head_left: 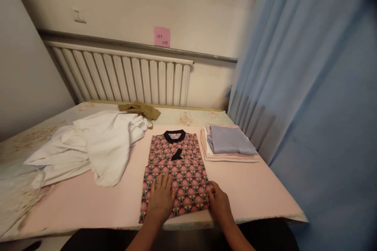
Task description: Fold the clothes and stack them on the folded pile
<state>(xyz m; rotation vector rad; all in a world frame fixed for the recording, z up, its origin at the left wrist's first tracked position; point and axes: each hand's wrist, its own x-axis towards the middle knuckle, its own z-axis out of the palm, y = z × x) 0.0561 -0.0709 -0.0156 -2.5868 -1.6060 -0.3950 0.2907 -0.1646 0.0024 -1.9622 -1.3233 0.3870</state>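
My left hand (160, 199) lies flat and open, gripping nothing, on the folded patterned shirt (190, 182), which rests on the pink covering (247, 192), while my half-curled right hand (219, 202) touches its right edge, whether pinching I cannot tell.

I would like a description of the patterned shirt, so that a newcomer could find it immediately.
In front of the white radiator lies a pink sheet. Near its middle, between the white cloth heap and the folded stack, the shirt lies flat under the left hand. Its black collar and dense pink-flower print set it apart from both neighbours.
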